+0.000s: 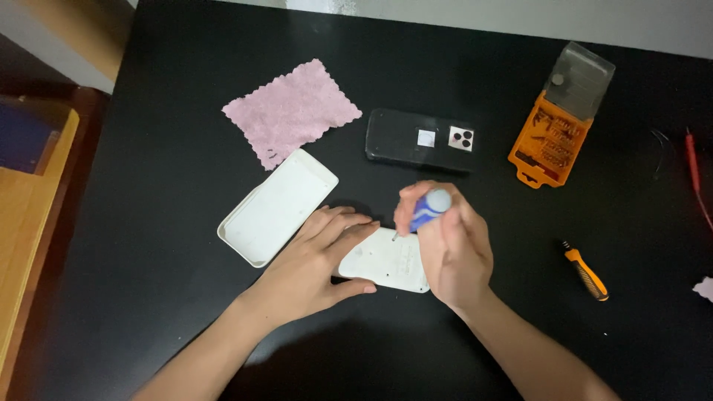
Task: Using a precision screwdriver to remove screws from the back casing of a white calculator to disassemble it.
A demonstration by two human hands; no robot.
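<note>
A white, flat, rounded-corner device (pixel 386 261) is lying back-up on the black table (pixel 148 223), near the table's middle and close to the person. Its back is showing faint moulded marks and a small dark hole near the upper left corner.

The left hand (pixel 319 263) is pressing flat on the device's left end, fingers together and stretched out, thumb tucked along the lower edge. The right hand (pixel 449 249) is clamping its fingers round a blue-handled screwdriver (pixel 427 209) — the tool is standing nearly upright, its tip meeting the device at that hole.

Just left of the hands a white cover (pixel 276 208) is lying hollow side up, tilted, its near end almost touching the left fingers. Above it a pink cloth (pixel 291 111) is lying flat. A black rectangular block (pixel 420 139) with small white stickers is sitting just beyond the hands. Farther right an orange bit case (pixel 553 141) is standing open with its clear lid up, and an orange-handled screwdriver (pixel 587 273) is lying well apart from the right wrist. Bare table is stretching along the near edge and the left side — the right side is more crowded.
</note>
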